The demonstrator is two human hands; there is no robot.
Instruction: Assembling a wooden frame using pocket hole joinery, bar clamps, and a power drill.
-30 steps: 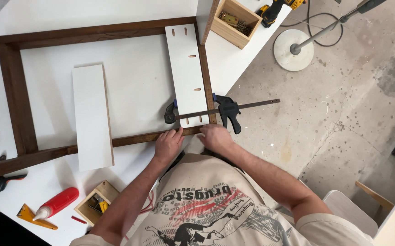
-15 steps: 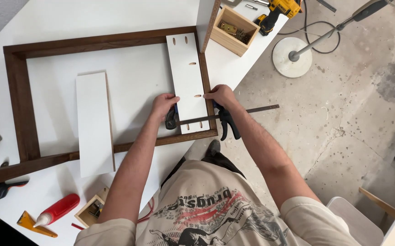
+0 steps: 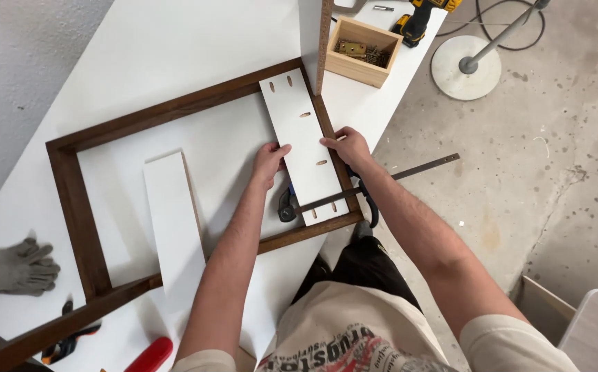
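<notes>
A white board with slanted pocket holes (image 3: 302, 141) lies inside the right end of a dark wooden frame (image 3: 71, 193) on a white table (image 3: 140, 62). My left hand (image 3: 268, 163) presses on the board's left edge, fingers apart. My right hand (image 3: 346, 146) rests on its right edge and on the frame's rail. A black bar clamp (image 3: 364, 186) crosses the board's near end, its steel bar sticking out past the table edge to the right.
A second white board (image 3: 175, 227) lies across the frame's near rail. A wooden box of hardware (image 3: 364, 52) and a yellow drill (image 3: 419, 17) sit at the far corner. Grey gloves (image 3: 19, 267), a red bottle (image 3: 150, 355) and a small clamp (image 3: 68, 341) lie at the left. A round stand base (image 3: 465, 67) is on the concrete floor.
Both hands have moved from the frame's near rail up along the pocket-hole board to its middle. The view has shifted closer over the frame.
</notes>
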